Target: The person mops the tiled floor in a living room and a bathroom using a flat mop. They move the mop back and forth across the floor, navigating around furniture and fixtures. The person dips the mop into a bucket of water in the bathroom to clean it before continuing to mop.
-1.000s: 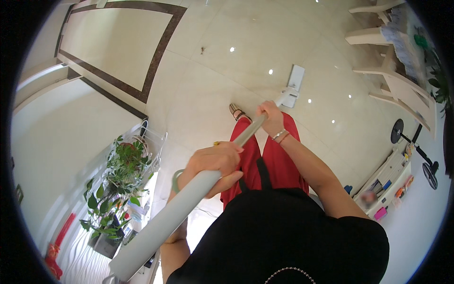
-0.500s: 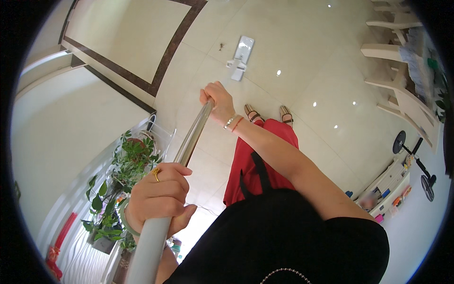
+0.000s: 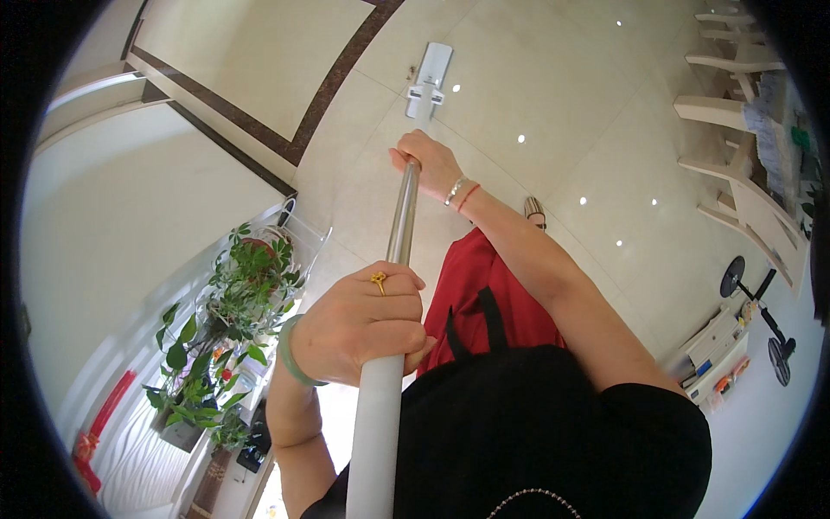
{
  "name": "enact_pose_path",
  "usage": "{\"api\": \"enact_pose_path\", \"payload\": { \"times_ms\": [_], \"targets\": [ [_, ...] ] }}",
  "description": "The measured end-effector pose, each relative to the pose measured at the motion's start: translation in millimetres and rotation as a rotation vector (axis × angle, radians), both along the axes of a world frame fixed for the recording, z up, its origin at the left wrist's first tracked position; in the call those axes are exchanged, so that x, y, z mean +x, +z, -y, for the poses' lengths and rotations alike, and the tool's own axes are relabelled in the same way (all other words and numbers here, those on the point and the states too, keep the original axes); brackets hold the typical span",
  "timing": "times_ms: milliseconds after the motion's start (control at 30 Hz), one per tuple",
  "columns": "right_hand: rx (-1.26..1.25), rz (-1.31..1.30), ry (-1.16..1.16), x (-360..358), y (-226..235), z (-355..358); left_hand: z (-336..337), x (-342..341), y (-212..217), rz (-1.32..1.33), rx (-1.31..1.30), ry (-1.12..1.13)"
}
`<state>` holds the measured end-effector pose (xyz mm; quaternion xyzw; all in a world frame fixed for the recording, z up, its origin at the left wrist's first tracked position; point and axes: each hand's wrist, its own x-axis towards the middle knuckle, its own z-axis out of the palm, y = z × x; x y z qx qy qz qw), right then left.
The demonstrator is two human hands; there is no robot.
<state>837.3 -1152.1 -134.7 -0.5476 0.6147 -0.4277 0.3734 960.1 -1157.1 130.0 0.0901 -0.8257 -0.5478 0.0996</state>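
A flat mop lies across the middle of the view, with its white and silver pole running away from my body. My left hand, with a gold ring and a green bangle, is wrapped around the pole at the top of its thick white grip. Farther down, my right hand closes around the metal part. Beyond that hand, the flat rectangular mop head rests on the tiled floor. A small dark bit of debris lies on the tile at its left edge.
Potted green plants and a white wire rack stand to the left. A dark brown border strip crosses the floor. At right are pale wooden chairs, a black-wheeled object and a white shelf unit.
The mop's grip end has swung right with my left hand, which also moved up. My right hand has shifted right, and the mop head slid slightly away and left, toward the debris.
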Motion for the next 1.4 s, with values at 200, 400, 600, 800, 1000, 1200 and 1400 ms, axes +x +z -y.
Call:
{"api": "enact_pose_path", "payload": {
  "times_ms": [200, 400, 600, 800, 1000, 1200, 1400],
  "targets": [
    [0.055, -0.025, -0.134, -22.2, 21.7, -50.2, -9.7, 2.2, 4.0, -0.132, 0.133, -0.004],
    [0.13, -0.101, -0.261, -78.8, 22.2, -109.8, -19.6, -37.9, -18.2, -0.205, 0.212, -0.122],
    [0.132, -0.27, -0.441, -119.2, -12.7, -133.5, -14.5, -67.9, -66.2, -0.21, 0.307, -0.076],
    [0.044, -0.264, -0.473, -127.1, -37.5, -71.6, 53.7, -81.4, -69.3, -0.197, 0.391, 0.079],
    [0.05, -0.162, -0.392, -101.1, -14.4, 44.5, 160.1, -62.5, -37.4, -0.154, 0.352, 0.218],
    [0.152, -0.154, 0.068, -46.3, 4.9, 180.6, 199.3, 6.3, -3.5, -0.208, 0.357, 0.715],
    [0.144, -0.216, 0.316, -19.9, 11.1, 266.2, 216.2, 27.4, -11.0, -0.248, 0.19, 0.941]
  ]
}}
